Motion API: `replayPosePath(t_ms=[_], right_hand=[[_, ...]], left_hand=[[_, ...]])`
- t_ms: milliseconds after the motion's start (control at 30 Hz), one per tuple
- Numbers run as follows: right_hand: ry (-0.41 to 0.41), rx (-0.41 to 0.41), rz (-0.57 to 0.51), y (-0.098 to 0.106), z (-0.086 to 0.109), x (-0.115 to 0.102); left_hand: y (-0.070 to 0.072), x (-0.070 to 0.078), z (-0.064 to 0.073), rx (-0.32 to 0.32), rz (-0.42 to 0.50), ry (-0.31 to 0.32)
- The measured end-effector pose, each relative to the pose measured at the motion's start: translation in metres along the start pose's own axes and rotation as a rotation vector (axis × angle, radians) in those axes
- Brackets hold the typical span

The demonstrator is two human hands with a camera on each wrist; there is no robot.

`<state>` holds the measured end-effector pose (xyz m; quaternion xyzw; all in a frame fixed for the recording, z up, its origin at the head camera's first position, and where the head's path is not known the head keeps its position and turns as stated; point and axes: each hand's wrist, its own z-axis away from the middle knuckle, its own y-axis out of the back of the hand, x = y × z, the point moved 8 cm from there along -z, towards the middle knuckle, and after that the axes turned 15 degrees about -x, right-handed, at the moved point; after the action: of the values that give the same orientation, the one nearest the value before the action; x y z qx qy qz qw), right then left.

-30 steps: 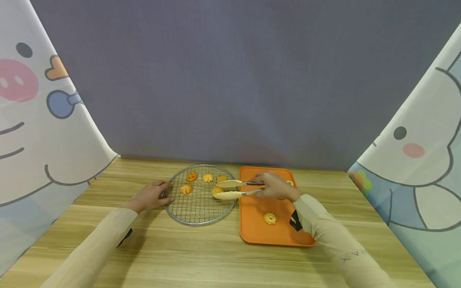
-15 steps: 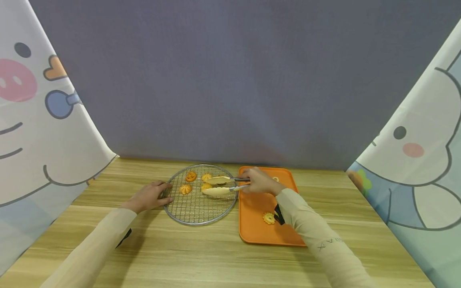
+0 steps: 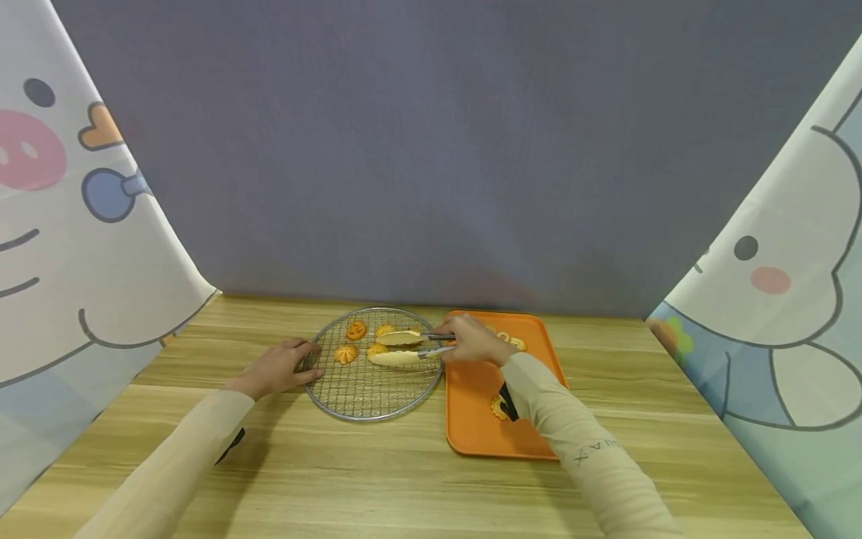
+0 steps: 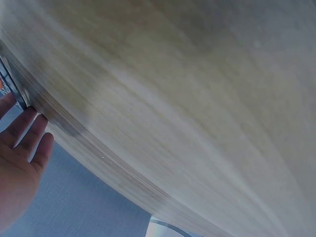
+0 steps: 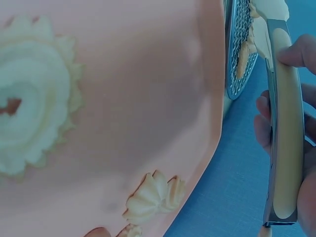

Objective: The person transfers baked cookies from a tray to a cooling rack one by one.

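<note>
In the head view my right hand point(image 3: 471, 340) grips a pair of tongs point(image 3: 397, 358) with cream-coloured tips, reaching left over the round wire rack point(image 3: 364, 393). A yellow cookie point(image 3: 376, 349) shows at the ends of the tips; part of it is hidden behind them. The right wrist view shows my thumb and fingers wrapped round the tongs' cream handle point(image 5: 287, 123). At the rack's left rim is my left hand point(image 3: 283, 367), its extended fingertips right at the metal edge, also seen in the left wrist view.
More cookies lie on the rack, among them a scalloped one point(image 3: 346, 354) and a brown round one point(image 3: 356, 330). An orange tray point(image 3: 471, 434) with several cookies, including a flower-shaped ring point(image 3: 499, 408), stands right of it. A grey partition point(image 3: 431, 150) rises behind the table.
My right hand and the tongs have moved left across the rack, and the cookie at their tips has shifted left too. The left hand stays at the rim.
</note>
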<state>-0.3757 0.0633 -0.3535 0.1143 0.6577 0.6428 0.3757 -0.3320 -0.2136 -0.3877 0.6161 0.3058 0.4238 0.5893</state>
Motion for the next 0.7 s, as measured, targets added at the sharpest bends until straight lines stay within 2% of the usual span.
replayPosePath(t_ms=[567,700], right_hand=[[-0.044,-0.016,-0.023,-0.0004,0.0008,0.0009],[-0.029,-0.006,-0.024,0.0026,0.0031,-0.0009]], left_hand=[[-0.0015,-0.0015,-0.001,0.008,-0.001,-0.002],[-0.0013,-0.0014,-0.0007,0.012,0.003,-0.001]])
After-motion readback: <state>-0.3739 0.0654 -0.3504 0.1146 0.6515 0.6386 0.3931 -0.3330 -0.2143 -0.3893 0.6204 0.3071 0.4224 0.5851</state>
